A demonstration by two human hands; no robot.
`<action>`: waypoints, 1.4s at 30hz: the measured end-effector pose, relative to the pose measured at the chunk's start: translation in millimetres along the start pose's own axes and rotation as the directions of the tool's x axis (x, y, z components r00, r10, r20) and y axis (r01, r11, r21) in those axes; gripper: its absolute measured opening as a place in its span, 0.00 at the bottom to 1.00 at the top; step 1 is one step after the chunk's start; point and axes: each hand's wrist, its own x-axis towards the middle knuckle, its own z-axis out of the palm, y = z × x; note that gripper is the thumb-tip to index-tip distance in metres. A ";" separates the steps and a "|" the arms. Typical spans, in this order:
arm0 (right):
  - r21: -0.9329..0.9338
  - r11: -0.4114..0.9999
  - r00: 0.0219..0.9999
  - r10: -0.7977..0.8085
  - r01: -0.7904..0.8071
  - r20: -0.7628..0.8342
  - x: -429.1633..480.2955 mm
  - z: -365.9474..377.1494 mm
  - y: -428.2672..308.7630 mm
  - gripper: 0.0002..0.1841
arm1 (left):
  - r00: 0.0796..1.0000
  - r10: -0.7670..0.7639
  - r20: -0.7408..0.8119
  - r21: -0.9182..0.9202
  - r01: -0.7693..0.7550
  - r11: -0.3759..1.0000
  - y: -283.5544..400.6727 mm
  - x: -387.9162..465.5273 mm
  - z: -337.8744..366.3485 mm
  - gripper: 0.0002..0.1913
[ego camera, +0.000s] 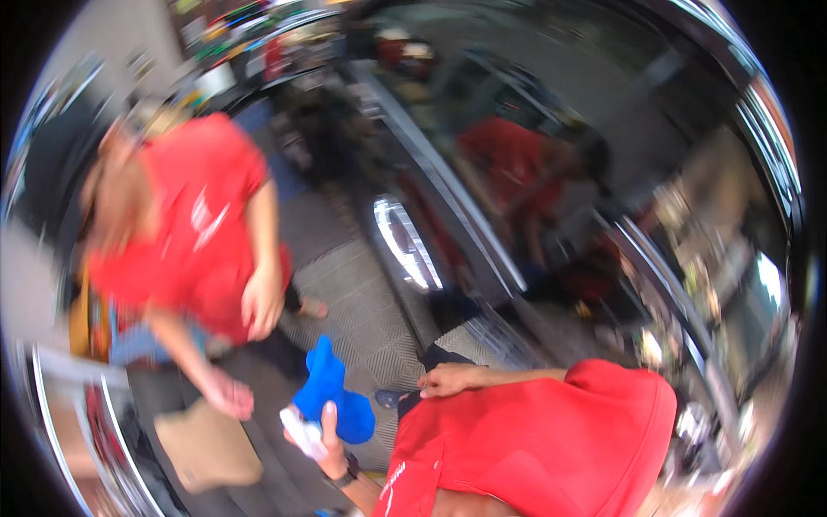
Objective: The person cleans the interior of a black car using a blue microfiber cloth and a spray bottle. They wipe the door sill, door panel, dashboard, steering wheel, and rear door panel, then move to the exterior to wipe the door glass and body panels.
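Note:
My left hand (pixel 326 436), with a dark watch at the wrist, grips a blue cloth (pixel 333 394) and a small white object (pixel 303 433) whose kind is blurred. The cloth bunches up above the thumb, and the white object lies across the fingers. Close to my red shirt, my right hand (pixel 446 379) rests near my thigh, fingers loosely bent, with nothing visible in it. A co-worker in a red shirt (pixel 200 213) stands facing me at the left. One hand of theirs (pixel 229 393) is left of the cloth, the other (pixel 263 304) above it.
Glossy dark vehicle bodywork (pixel 452 194) with reflections fills the upper right. Grey patterned floor (pixel 355 291) runs between it and the co-worker. A beige flat piece (pixel 207 446) lies on a dark surface at lower left. Blurred shelves with coloured items (pixel 239 39) stand at the top.

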 end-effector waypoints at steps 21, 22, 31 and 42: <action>0.894 0.446 -0.109 0.887 -0.052 -0.449 -105.9 151.7 111.9 0.25 | -0.213 0.208 0.955 -0.290 -0.512 0.809 156.2 195.1 172.9 0.14; 0.896 0.382 -0.399 0.875 0.225 -0.272 -133.1 171.4 109.5 0.27 | -0.271 0.346 0.898 -0.439 -0.528 0.727 166.6 182.7 188.4 0.15; 0.698 0.672 -0.926 0.375 0.245 -0.036 -335.4 147.7 110.1 0.34 | -0.621 0.658 0.426 -0.899 -0.213 0.382 181.6 73.7 266.5 0.20; 0.817 0.517 -0.951 0.288 0.254 0.114 -317.8 101.4 98.3 0.47 | -0.675 0.717 0.176 -0.968 0.014 0.251 209.5 8.0 282.5 0.28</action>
